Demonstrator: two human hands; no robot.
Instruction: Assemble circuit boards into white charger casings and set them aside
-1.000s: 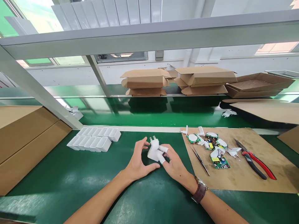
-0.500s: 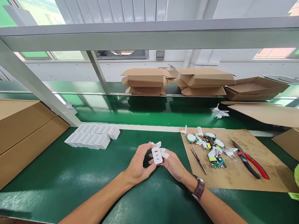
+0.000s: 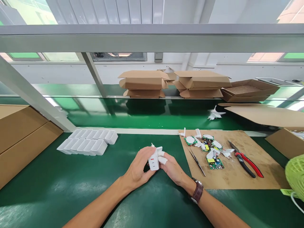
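A white charger housing with slots and a red-marked port is held over the green bench, between both hands. My left hand is closed around its left side, thumb below and fingers over the top. From the right, my right hand grips the housing; two of its fingertips wear white covers. A small white part sticks up behind the housing, mostly hidden by the fingers. Right of my hands, tweezers lie on a brown board, beside several circuit boards with white plug parts attached.
Two rows of white housings stand at the left. Red-and-black pliers rest on the brown board. Folded cardboard boxes line the back ledge. A large carton occupies the left edge, and a light-green bundle the right edge.
The charger housing has moved slightly left and down and has tilted in my hands. My left fingers have closed further over its top. The camera view has shifted slightly right.
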